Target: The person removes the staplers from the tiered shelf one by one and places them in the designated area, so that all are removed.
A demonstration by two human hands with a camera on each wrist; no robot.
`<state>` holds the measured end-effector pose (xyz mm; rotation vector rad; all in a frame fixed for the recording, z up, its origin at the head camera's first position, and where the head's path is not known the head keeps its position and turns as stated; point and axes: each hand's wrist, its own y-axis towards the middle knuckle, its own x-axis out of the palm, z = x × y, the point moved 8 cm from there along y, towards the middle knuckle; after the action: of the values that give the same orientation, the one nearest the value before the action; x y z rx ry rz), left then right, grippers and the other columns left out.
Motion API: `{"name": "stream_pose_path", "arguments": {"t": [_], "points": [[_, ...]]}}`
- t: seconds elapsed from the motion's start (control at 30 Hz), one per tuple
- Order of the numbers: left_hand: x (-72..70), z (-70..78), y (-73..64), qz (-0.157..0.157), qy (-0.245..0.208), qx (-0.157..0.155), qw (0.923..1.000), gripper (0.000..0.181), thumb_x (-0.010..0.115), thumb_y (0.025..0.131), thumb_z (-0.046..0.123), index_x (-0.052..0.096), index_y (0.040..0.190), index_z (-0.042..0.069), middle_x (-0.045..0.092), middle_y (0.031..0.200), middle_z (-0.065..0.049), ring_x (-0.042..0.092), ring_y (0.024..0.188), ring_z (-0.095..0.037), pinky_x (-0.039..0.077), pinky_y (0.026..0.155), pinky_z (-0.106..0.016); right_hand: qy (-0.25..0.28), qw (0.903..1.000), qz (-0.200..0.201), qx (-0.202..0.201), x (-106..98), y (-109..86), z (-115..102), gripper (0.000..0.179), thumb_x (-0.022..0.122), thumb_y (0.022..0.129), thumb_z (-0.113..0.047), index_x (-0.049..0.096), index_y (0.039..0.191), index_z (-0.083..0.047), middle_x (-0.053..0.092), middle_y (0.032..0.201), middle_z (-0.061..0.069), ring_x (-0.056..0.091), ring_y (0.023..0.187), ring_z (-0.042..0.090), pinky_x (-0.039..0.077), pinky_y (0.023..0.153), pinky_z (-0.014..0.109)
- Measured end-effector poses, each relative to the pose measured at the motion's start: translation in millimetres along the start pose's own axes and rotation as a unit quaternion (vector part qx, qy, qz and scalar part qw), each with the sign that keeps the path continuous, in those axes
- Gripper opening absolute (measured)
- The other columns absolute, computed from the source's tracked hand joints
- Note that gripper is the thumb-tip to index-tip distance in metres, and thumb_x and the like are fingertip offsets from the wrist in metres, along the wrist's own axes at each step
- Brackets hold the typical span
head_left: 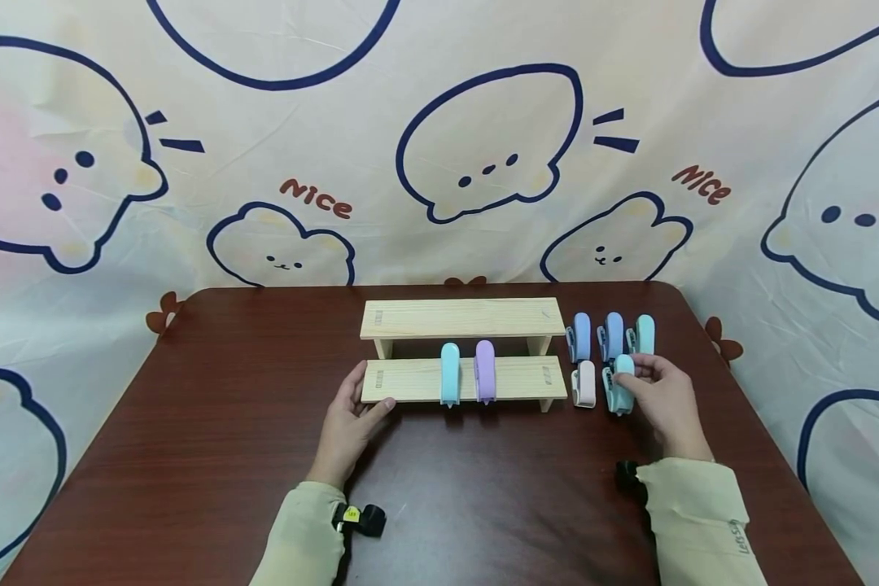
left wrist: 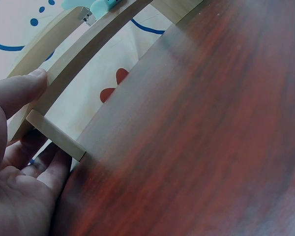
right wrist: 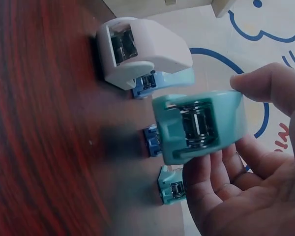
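Note:
A two-step wooden rack (head_left: 410, 380) stands on the table. My left hand (head_left: 347, 427) grips the left end of its lower step, thumb along the front edge and the other fingers behind the end. Clamped on that step's front edge are a turquoise clip (head_left: 450, 376) and a purple clip (head_left: 485, 374). To the right of the rack, my right hand (head_left: 665, 403) pinches a teal spring clip (right wrist: 231, 118) between thumb and fingers. In the right wrist view its metal spring faces the camera, and a white clip (right wrist: 162, 46) stands beside it.
Behind the held clip, a blue clip (head_left: 581, 334), a second blue clip (head_left: 612, 332) and a green clip (head_left: 645, 332) stand in a row. The dark wooden table (head_left: 212, 431) ends at a patterned cloth backdrop (head_left: 381, 163).

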<state>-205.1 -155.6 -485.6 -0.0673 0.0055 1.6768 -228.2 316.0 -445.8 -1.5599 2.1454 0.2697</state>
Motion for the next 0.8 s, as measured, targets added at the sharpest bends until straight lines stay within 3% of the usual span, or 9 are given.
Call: {"name": "stream_pose_path", "arguments": {"t": [0.13,0.37,0.5,0.8], "points": [[0.1,-0.2,0.3,0.001,0.001,-0.001,1.0000,0.083,0.073,0.090,0.000,0.026,0.159,0.008,0.038,0.158,-0.011,0.041,0.139,-0.020,0.038,0.108,-0.025,-0.007,0.9999,-0.006,0.005,1,1.6,3,0.049,0.073,0.091,-0.023,0.057,0.132,-0.001,0.057,0.112,0.013,0.051,0.097,0.023,0.051,0.066,0.019],[0.3,0.4,0.3,0.001,-0.002,-0.001,1.0000,0.083,0.073,0.090,-0.001,0.026,0.158,0.008,0.038,0.158,-0.012,0.042,0.139,-0.020,0.040,0.097,-0.009,-0.012,0.9990,-0.041,0.011,4,5.3,10,0.051,0.070,0.094,-0.023,0.053,0.136,0.000,0.055,0.119,0.018,0.050,0.101,0.026,0.051,0.069,0.020],[0.4,0.0,0.7,0.000,-0.001,-0.001,1.0000,0.083,0.073,0.091,0.000,0.026,0.159,0.007,0.037,0.158,-0.011,0.041,0.139,-0.020,0.040,0.096,-0.008,-0.019,0.9985,-0.050,0.013,7,4.8,11,0.051,0.070,0.094,-0.022,0.053,0.136,0.001,0.056,0.117,0.017,0.051,0.099,0.025,0.052,0.070,0.024],[-0.2,-0.3,0.6,0.002,0.004,-0.003,1.0000,0.083,0.073,0.090,0.000,0.027,0.159,0.008,0.038,0.158,-0.011,0.042,0.139,-0.020,0.037,0.110,-0.030,-0.022,0.9979,-0.058,0.014,9,5.2,12,0.051,0.069,0.095,-0.022,0.051,0.136,0.001,0.056,0.118,0.018,0.050,0.100,0.027,0.052,0.071,0.025]]}}
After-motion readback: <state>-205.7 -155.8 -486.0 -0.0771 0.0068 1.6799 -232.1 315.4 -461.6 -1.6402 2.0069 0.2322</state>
